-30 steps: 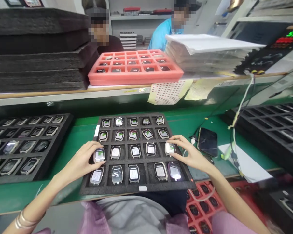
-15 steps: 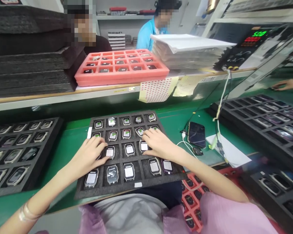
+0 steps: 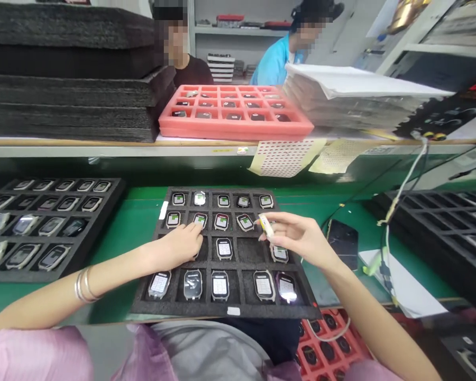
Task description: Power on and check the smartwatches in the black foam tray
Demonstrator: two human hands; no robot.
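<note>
A black foam tray (image 3: 182, 308) holds smartwatches without straps in square compartments, many with lit screens. My right hand (image 3: 297, 233) is raised over the tray's right side, thumb and fingers pinching a smartwatch (image 3: 266, 226) turned nearly edge-on. Beneath it, one third-row compartment (image 3: 253, 251) is bare. My left hand (image 3: 182, 244) rests over the third row on the left, its fingers bent together and reaching into a compartment; what they hold there is hidden. Just right of those fingers lies another smartwatch (image 3: 224, 248) with a white lit screen.
More black trays of watches lie at left (image 3: 59, 278) and right (image 3: 432, 233). A phone (image 3: 342, 241), white paper (image 3: 404, 286) and cables (image 3: 396, 206) are on the right. The shelf holds a pink tray (image 3: 234, 129) and stacked black foam (image 3: 67, 92). Two people sit beyond.
My right hand has lifted a smartwatch out of its third-row compartment and tilted it. My left hand has shifted right, onto the second compartment of that row. The head view has turned left.
</note>
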